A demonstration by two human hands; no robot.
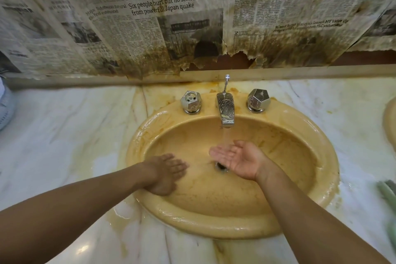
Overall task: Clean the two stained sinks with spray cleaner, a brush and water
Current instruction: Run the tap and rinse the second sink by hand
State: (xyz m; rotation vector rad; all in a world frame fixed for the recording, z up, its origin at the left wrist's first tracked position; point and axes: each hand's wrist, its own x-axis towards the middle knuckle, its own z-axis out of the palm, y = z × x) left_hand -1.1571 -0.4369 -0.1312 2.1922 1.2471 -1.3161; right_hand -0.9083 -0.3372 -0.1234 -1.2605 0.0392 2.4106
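**Bare hands under the running tap**

The right hand (235,159) lies palm up in the middle of the bowl. Its fingers are loosely cupped and hold nothing, and they catch the thin stream of water (225,137). The left hand (166,172) is apart from it, off to the left. It is palm down with straight fingers against the bowl's left slope, slightly blurred, and it grips nothing. The dark drain hole (220,167) is half hidden under the right hand's fingers.

Both hands are inside the oval, yellow-tan ceramic sink (214,228). Its rim is wet and streaked with brown, most heavily on the far left. On the far side, the chrome faucet spout (225,111) is speckled with droplets and pours into the bowl. A faceted chrome left knob (191,102) and a matching right knob (257,100) sit on either side of it. A slim chrome pull rod (226,82) stands just behind the spout.

The sink is set into a white, veined marble bench (64,139), which is stained orange-brown around the rim and at the near left. At the right edge, the rim of a second tan sink (390,122) just shows. Nearer than that lies a blurred green object (386,194) I cannot make out. Torn, brown-stained newspaper sheets (171,17) cover the far wall.
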